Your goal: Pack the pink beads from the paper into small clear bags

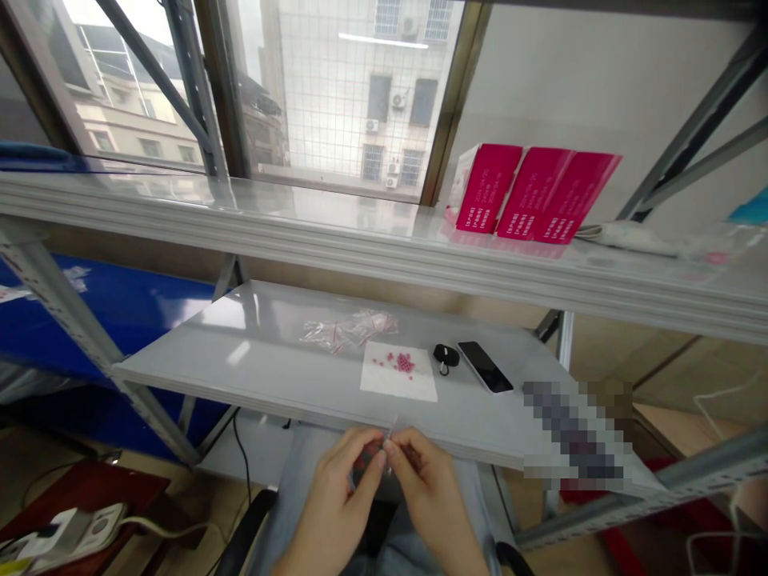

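My left hand and my right hand meet just below the front edge of the grey shelf, over my lap. Both pinch a small clear plastic bag with something reddish inside it between the fingertips. On the shelf ahead lies a white paper sheet with several small pink beads on it. Behind the sheet is a loose pile of small clear bags.
A black phone and a small black round object lie right of the paper. Three pink boxes stand on the upper shelf by the window. Metal rack posts frame both sides. A power strip lies on the floor, lower left.
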{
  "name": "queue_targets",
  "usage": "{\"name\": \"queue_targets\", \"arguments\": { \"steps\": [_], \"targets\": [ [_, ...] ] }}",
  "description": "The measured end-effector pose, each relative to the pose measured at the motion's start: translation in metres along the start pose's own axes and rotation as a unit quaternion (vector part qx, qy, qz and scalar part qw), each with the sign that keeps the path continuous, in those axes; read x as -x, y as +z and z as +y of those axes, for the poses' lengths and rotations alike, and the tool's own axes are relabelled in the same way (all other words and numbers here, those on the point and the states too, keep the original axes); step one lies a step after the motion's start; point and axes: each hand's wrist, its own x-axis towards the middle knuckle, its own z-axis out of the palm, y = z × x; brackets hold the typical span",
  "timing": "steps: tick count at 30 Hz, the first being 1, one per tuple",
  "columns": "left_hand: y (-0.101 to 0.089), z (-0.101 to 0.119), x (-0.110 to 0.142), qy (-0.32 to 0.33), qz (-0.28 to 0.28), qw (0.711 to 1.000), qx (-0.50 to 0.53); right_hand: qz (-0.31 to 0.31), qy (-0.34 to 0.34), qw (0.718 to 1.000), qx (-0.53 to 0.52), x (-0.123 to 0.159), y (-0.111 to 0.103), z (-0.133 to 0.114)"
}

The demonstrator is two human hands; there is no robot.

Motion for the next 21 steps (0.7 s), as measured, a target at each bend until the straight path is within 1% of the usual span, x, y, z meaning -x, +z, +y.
{"name": "queue_targets", "arguments": {
  "steps": [2,5,7,10,14,18,21],
  "targets": [
    [0.012,-0.003,0.006,-0.018,0.016,0.999,0.027,-0.005,-0.012,0.999,0.033,0.003,-0.002,-0.004],
    [0.02,-0.006,0.015,-0.048,0.022,0.997,0.062,-0.026,-0.019,0.996,0.078,0.009,-0.007,-0.006],
    [0.02,-0.007,0.018,-0.068,0.011,0.995,0.074,-0.042,-0.025,0.993,0.103,0.012,-0.01,-0.007],
    [0.016,-0.006,0.018,-0.087,-0.01,0.993,0.077,-0.071,-0.029,0.99,0.118,0.015,-0.011,-0.005],
    [0.004,-0.005,0.017,-0.097,-0.038,0.993,0.062,-0.11,-0.016,0.991,0.072,0.017,-0.008,-0.005],
    [-0.004,-0.001,0.019,-0.072,-0.052,0.996,0.0,-0.108,-0.004,0.994,0.003,0.021,-0.003,-0.002],
    [-0.007,0.001,0.019,-0.053,-0.053,0.997,-0.035,-0.108,0.035,0.99,-0.079,0.022,0.001,0.005]
  ]
}}
